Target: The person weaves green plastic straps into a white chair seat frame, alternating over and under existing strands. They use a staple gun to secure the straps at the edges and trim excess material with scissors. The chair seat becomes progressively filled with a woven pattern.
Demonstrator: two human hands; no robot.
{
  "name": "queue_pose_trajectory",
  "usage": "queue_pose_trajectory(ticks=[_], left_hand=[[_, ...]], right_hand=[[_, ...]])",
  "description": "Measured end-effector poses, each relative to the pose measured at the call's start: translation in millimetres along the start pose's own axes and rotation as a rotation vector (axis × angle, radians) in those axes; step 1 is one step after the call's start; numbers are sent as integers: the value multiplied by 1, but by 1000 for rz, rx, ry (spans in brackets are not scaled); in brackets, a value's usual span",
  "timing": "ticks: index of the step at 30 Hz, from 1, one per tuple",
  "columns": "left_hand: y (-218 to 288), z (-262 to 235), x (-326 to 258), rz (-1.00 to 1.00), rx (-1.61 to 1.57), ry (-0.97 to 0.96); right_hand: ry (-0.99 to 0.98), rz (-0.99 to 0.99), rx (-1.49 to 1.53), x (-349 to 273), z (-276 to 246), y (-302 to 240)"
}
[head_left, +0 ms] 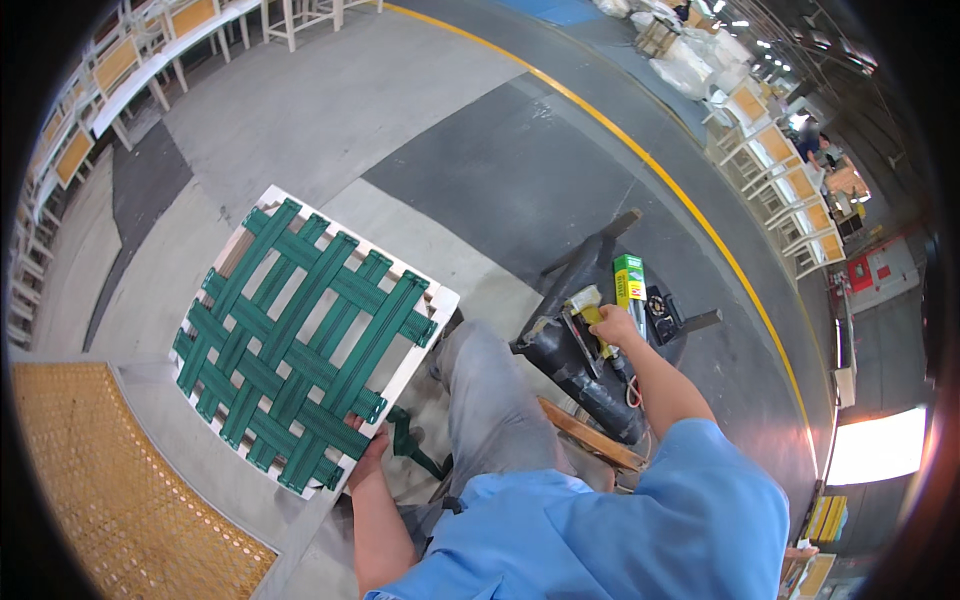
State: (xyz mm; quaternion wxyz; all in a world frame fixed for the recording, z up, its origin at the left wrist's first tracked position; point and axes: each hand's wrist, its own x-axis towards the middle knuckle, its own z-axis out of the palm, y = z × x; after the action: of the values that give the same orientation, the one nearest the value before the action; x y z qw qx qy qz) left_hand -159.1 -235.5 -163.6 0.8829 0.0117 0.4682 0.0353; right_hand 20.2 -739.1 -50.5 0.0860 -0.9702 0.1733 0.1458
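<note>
A pale wooden seat frame [441, 302] woven with green webbing [268, 335] is tilted at my left. My left hand [372, 452] grips its lower right edge, thumb near a webbing end and the other fingers partly hidden. A loose green strip of webbing [406, 440] hangs beside that hand. On the right, my right hand [616, 327] is closed around a yellow and silver staple gun [583, 303] lying on a black-wrapped stool [562, 352]. Its nose and the hand's inner fingers are partly covered.
A green and yellow box [629, 278] and a black object [660, 312] sit on the stool near the right hand. A thin hose [633, 392] runs alongside. A cane panel [120, 480] lies at the lower left. Chairs [785, 190] line both far sides.
</note>
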Motion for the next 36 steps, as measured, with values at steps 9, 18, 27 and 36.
queue_pose_trajectory(ticks=[9, 18, 27, 36], left_hand=[[-3, -4, -12, 13, -406, -502], [1, -19, 22, 24, -395, -274], [-7, -14, 11, 89, -437, -322], [-6, -19, 15, 130, -268, -296]], right_hand=[[41, -120, 101, 6, 0, -1], [-574, -416, 382, -126, -126, -155], [-993, -551, 647, -260, -41, -260], [-881, -532, 527, -295, -13, -296]])
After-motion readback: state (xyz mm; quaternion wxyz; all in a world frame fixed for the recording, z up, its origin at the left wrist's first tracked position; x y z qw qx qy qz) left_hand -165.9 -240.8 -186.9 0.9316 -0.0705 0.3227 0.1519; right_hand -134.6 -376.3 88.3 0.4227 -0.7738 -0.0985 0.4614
